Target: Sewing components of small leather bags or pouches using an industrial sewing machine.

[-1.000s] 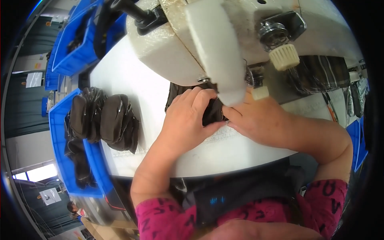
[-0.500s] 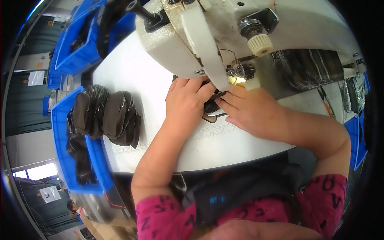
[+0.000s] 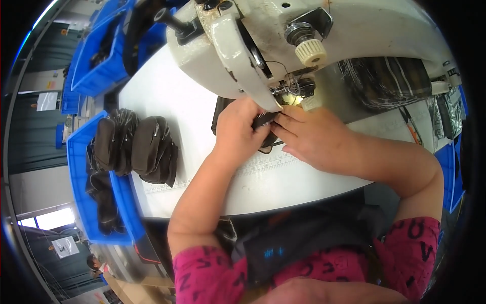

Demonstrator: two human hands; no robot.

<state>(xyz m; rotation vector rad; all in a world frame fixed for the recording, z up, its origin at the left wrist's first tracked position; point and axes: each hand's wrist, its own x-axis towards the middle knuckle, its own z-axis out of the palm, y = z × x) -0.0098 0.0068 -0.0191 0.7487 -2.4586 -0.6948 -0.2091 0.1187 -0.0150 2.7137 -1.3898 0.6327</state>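
At the white sewing machine (image 3: 243, 66), a dark piece of fabric with zipper teeth (image 3: 263, 120) lies under my hands near the lit needle area. My left hand (image 3: 237, 129) has its fingers curled on this piece, thumb pinching its near edge. From the other side, my right hand (image 3: 314, 137) presses the same piece with bent fingers close together, right beside the machine head. Part of the dark fabric sticks out left of my left hand, and a light-edged bit shows below between the hands. Most of the piece is hidden by my fingers.
Several dark zippered pouches (image 3: 150, 147) sit on the left of the white table (image 3: 192, 195), overlapping a blue bin (image 3: 81, 202). A dark stack with loose threads (image 3: 387, 81) lies at right, near orange-handled snips (image 3: 412, 129). More blue bins (image 3: 96, 76) stand far left.
My left hand has shifted and turned, and its fingers now fold the zippered edge up into view. My right hand stays nearly in place. The whole view has moved slightly.
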